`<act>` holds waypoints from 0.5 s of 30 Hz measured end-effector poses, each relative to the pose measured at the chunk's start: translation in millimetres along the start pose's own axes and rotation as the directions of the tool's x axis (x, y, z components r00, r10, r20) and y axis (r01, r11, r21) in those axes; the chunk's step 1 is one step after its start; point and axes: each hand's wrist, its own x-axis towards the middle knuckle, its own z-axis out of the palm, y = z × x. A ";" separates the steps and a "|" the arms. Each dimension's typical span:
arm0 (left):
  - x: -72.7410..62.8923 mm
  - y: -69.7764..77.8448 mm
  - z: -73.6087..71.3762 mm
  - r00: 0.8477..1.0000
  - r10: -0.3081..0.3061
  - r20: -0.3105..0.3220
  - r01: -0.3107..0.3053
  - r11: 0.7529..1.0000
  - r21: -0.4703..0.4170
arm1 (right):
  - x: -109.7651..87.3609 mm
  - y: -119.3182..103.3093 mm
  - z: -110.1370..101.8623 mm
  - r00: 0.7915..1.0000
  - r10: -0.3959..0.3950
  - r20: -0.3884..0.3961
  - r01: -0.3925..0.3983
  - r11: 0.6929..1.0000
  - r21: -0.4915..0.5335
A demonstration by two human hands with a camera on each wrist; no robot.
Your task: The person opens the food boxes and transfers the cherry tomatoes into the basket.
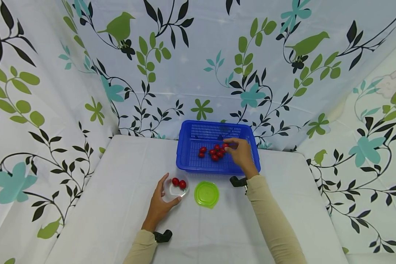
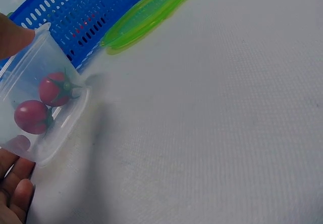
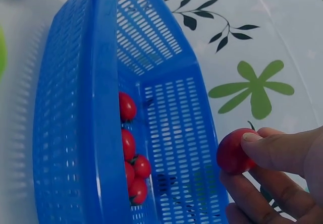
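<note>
My right hand (image 1: 240, 151) is over the right part of a blue basket (image 1: 184, 161). Between its thumb and fingers it pinches a cherry tomato (image 3: 236, 151), seen close up in the right wrist view. Several more red cherry tomatoes (image 1: 215, 157) lie on the basket floor. On the table, my left hand (image 1: 161, 202) grips a small clear plastic container (image 2: 70, 125) from its left side, thumb at the near rim. Cherry tomatoes (image 2: 33, 116) with green stems sit inside that container.
A bright green lid (image 1: 206, 194) lies on the white table (image 1: 125, 190), between the container and my right forearm. The basket stands against a patterned curtain (image 1: 198, 73) at the back. More of this cloth hangs at both sides.
</note>
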 end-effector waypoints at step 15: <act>-5.2 11.8 2.2 1.000 -0.003 -0.013 0.004 0.994 0.109 | 12.9 10.1 -7.5 1.000 0.024 0.008 -0.023 0.998 -0.057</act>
